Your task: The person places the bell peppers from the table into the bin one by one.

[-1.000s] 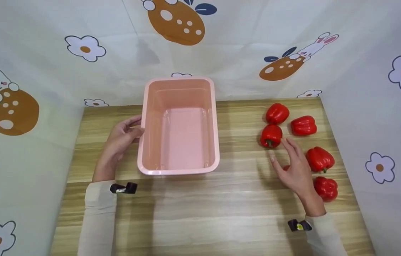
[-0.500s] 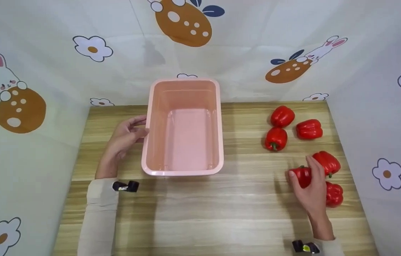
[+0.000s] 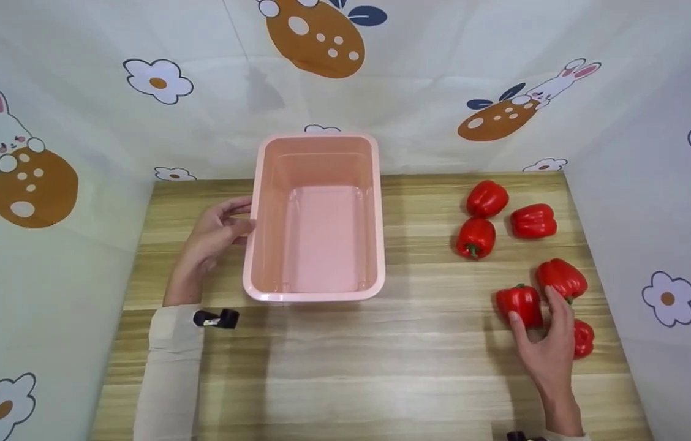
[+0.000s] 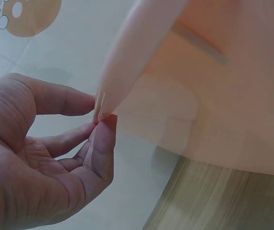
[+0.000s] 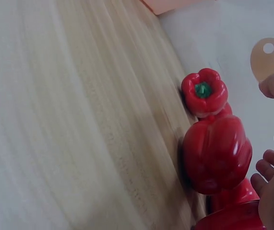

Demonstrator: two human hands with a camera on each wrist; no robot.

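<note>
A pink plastic bin (image 3: 313, 297) stands on the wooden table, its inside bare. My left hand (image 3: 207, 236) pinches the bin's left rim between thumb and fingers; the left wrist view shows the fingertips meeting on the rim (image 4: 132, 52). On the right, my right hand (image 3: 546, 343) is beside a red bell pepper (image 3: 517, 303), thumb near its lower edge and fingers loosely bent along its right side. In the right wrist view this pepper (image 5: 216, 151) sits apart from the relaxed fingers. Two more red bell peppers, one upper (image 3: 561, 278) and one lower (image 3: 583, 339), lie right of the hand.
Farther back on the right, three red bell peppers lie grouped: one at the rear (image 3: 487, 199), one with its green stem toward me (image 3: 476, 239), and one to the right (image 3: 533, 221). Patterned cloth walls (image 3: 413, 92) enclose the table (image 3: 382, 367) at the back and sides.
My right hand has moved from the stem-forward pepper down to the nearer one, then drawn slightly back, uncovering more of it. The left hand stays on the bin. The head view has shifted slightly.
</note>
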